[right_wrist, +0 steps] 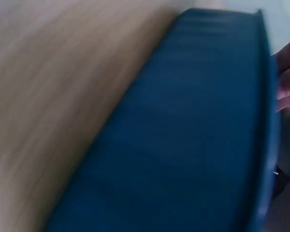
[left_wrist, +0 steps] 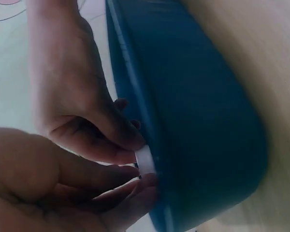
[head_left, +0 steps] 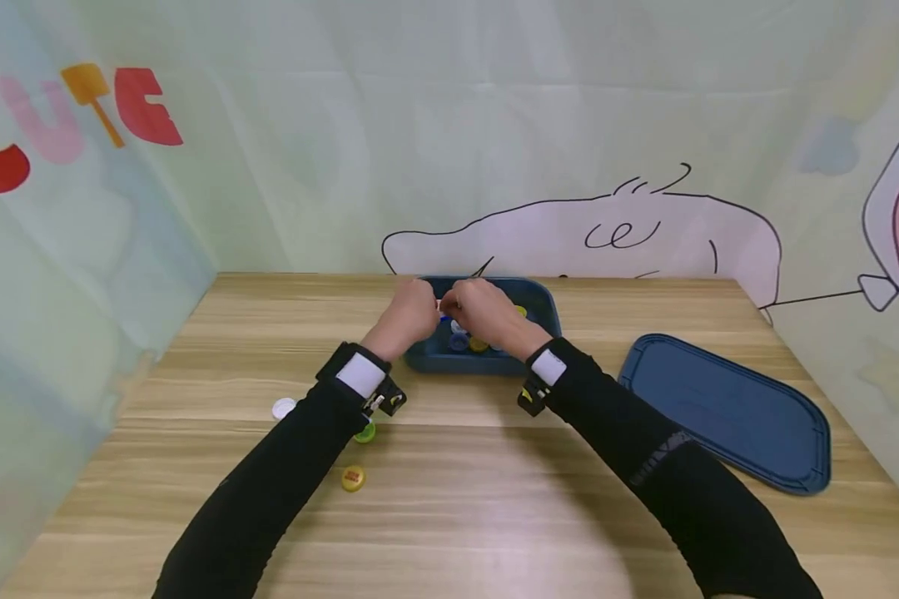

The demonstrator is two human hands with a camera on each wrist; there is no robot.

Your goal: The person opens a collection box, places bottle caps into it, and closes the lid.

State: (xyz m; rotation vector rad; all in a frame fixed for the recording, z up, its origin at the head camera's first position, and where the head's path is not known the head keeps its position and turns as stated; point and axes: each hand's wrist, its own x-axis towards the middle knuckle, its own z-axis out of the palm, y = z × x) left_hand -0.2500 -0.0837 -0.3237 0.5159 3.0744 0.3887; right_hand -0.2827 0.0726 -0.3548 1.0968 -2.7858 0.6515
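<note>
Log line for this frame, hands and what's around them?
left hand: pinches white cap | right hand: touches same cap | over blue box | lid on table | loose caps by left sleeve

Blue lid [head_left: 727,409] lies flat on my right on the wooden table [head_left: 457,499]. White cap [head_left: 283,408], green cap [head_left: 365,433], yellow cap [head_left: 353,477] loose on my left.

Dark blue box [head_left: 449,356] and lid [head_left: 727,412], pale wood-grain table [head_left: 494,482]
</note>
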